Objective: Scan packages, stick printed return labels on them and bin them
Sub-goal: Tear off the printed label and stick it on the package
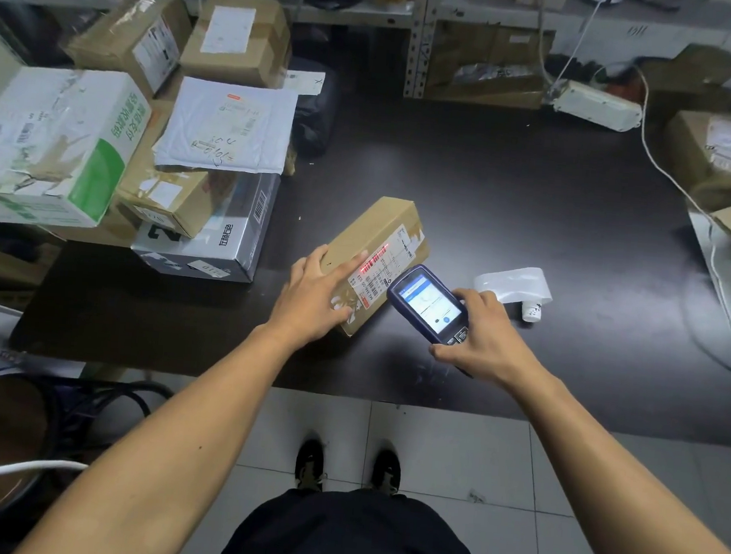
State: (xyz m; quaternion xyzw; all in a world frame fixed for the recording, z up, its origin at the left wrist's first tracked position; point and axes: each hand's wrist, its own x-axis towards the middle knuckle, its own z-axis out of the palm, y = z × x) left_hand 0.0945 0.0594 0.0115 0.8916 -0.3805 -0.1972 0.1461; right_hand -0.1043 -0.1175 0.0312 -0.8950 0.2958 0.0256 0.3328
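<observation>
Brown package (370, 251) lying near the front of the dark table (514, 192), red scan line across its label (375, 273). Left hand (316, 297) resting flat on top, fingers straight. Right hand (479, 334) gripping the blue handheld scanner (427, 303) just beside it. Paper label roll (514, 286) behind. Stacked parcels (148, 128) at far left.

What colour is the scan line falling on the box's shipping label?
Red, running across the barcode on the shipping label of the brown box; head view.
</observation>
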